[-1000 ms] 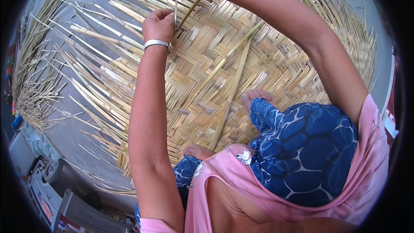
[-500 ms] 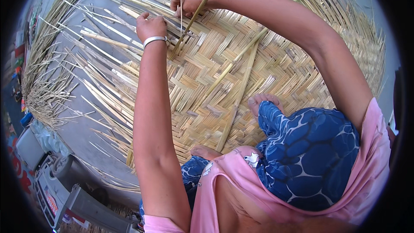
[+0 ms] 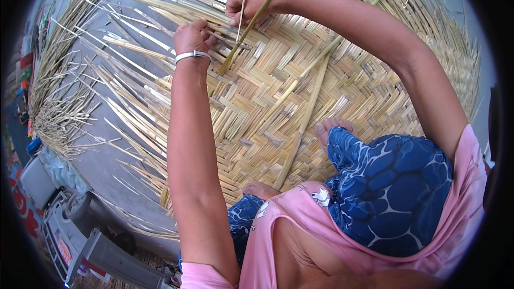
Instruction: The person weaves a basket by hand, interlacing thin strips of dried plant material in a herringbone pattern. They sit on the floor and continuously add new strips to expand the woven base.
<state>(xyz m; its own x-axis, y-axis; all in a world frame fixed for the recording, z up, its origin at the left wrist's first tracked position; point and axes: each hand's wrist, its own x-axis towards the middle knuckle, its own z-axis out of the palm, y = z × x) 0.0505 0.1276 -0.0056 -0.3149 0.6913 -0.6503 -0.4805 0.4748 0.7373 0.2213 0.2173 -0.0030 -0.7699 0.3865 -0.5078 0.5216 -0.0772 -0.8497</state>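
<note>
A woven mat point(image 3: 273, 72) of split, straw-coloured reed strips lies under me, its herringbone weave running to the left and far edges. Loose strip ends point(image 3: 131, 109) fan out from its left side. My left hand point(image 3: 190, 38), with a silver bangle at the wrist, is curled over the strips at the far left edge of the weave. Just right of it, my right hand point(image 3: 247, 6) has its fingers bent down onto strips at the same edge. A greenish strip point(image 3: 251, 24) and a thin pale strip point(image 3: 242, 9) stand up beside the right hand. Both hands' fingertips are partly hidden.
Two long loose strips point(image 3: 306, 112) cross over the mat. Bundles of thin reeds point(image 3: 59, 85) lie on the grey floor point(image 3: 126, 69) at the left. A grey wheeled toy vehicle point(image 3: 88, 235) stands at the lower left. My bare foot point(image 3: 334, 127) rests on the mat.
The whole view has shifted slightly. My left hand's fingers have turned inward toward the weave, and the thin strip by my right hand now leans more. The right hand stays at the far edge.
</note>
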